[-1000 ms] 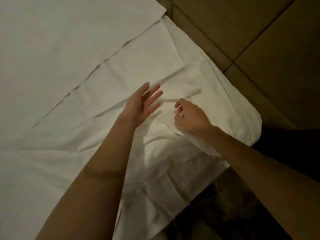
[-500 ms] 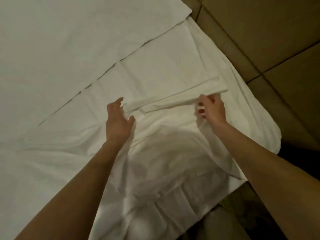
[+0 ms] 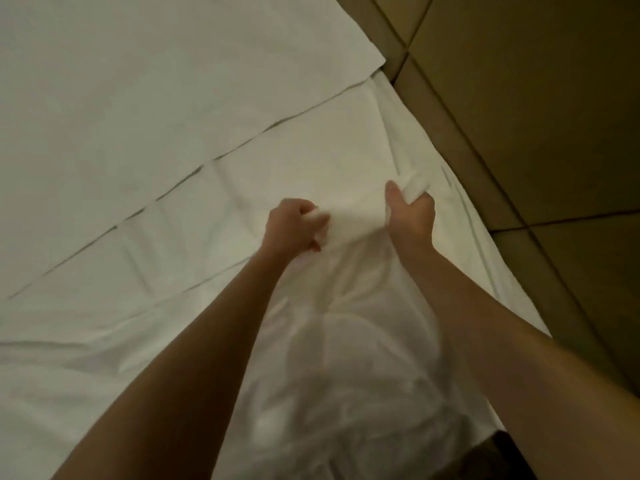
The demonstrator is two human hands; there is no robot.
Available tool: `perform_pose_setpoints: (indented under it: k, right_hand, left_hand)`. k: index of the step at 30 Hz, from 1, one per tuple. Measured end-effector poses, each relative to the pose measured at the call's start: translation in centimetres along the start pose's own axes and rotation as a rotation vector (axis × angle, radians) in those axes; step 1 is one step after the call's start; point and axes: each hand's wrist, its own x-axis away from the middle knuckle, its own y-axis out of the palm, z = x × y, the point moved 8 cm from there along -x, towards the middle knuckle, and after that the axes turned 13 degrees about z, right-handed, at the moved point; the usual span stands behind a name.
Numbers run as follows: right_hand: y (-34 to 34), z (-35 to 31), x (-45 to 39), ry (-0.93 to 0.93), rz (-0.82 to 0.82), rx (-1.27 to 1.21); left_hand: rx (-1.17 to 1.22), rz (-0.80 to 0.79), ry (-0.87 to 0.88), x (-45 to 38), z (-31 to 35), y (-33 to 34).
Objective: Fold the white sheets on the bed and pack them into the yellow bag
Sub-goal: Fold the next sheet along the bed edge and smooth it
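A white sheet (image 3: pixel 349 341) lies crumpled on the bed's near right part, its upper edge gathered into a bunch. My left hand (image 3: pixel 294 226) grips that bunched edge at its left end, fingers curled round the cloth. My right hand (image 3: pixel 412 213) grips the right end, with a wad of cloth sticking up between thumb and fingers. The stretch of sheet between the two hands is pulled up off the bed. A flatter white sheet (image 3: pixel 138 98) covers the far left of the bed. No yellow bag is in view.
The bed's right edge (image 3: pixel 485 244) runs diagonally from top centre to bottom right. Beyond it is a brown tiled floor (image 3: pixel 536 116). A dark patch (image 3: pixel 491 459) shows at the bottom right beside the bed.
Both hands went from resting or pinching lightly to gripping the sheet's folded edge in fists. They have moved up the bed and lifted the cloth between them.
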Motion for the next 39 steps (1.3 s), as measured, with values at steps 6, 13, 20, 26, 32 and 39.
perform_pose_setpoints:
  k: [6, 13, 20, 26, 32, 39]
  right_hand:
    - [4.3, -6.8, -4.2, -0.267, -0.033, 0.091]
    - [6.8, -6.2, -6.5, -0.221, -0.178, 0.190]
    - [9.7, -9.2, -7.9, -0.262, -0.183, 0.198]
    - [9.2, -11.6, -9.3, -0.356, -0.031, 0.247]
    - [14.3, -11.1, 1.1, -0.943, -0.280, 0.576]
    - [22.9, -5.7, 16.3, -1.239, -0.688, 0.763]
  left_hand:
    - [0.173, 0.332, -0.011, -7.0, 4.2, -4.8]
    - [0.005, 0.184, -0.077, -10.7, 4.3, -2.7]
    - [0.067, 0.309, 0.281, -12.9, 11.5, -4.2]
    - [0.022, 0.116, 0.255, -14.5, 11.3, -1.8]
    - [0.081, 0.299, 0.271, -7.4, 0.2, -7.9]
    - [-0.182, 0.456, 0.071, -0.2, -14.0, -18.7]
